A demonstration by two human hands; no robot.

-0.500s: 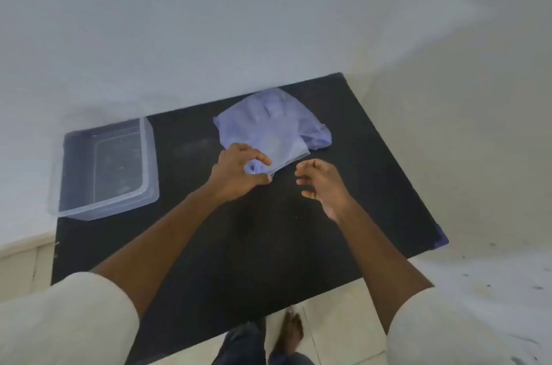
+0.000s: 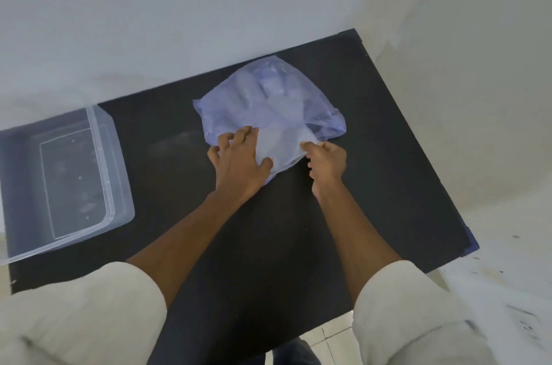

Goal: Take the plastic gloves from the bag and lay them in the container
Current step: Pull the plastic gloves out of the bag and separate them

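Gloves [image 2: 277, 122] remain inside the bag [image 2: 268, 104], visible only as a pale, folded mass through the bluish film; individual gloves cannot be told apart. The bag lies flat on the black table [image 2: 373, 155], well to the right of the container [image 2: 98, 155], which stands open and holds no gloves. The bag's long axis runs from its near edge, at the hands, away toward the wall.

Left hand [image 2: 239, 161]: fingers spread, palm pressing down on the bag's near-left corner. It is flat on the film, not clamped. Right hand [image 2: 327, 163]: fingers curled and pinched on the bag's near-right edge. The two hands sit apart, one at each side of the near edge (presumably the mouth, though the opening itself is not discernible).

Key relation: the gloves lie just beyond both hands, between them and slightly nearer the left. The left hand is also the one nearer the container.

Change from half a second ago: the left hand, then pinching the bag's near corner, now lies spread on it. The right hand, then hovering clear of the bag with fingers loose, has now taken hold of the edge.

Assessment: opening stage; no glove extracted yet.
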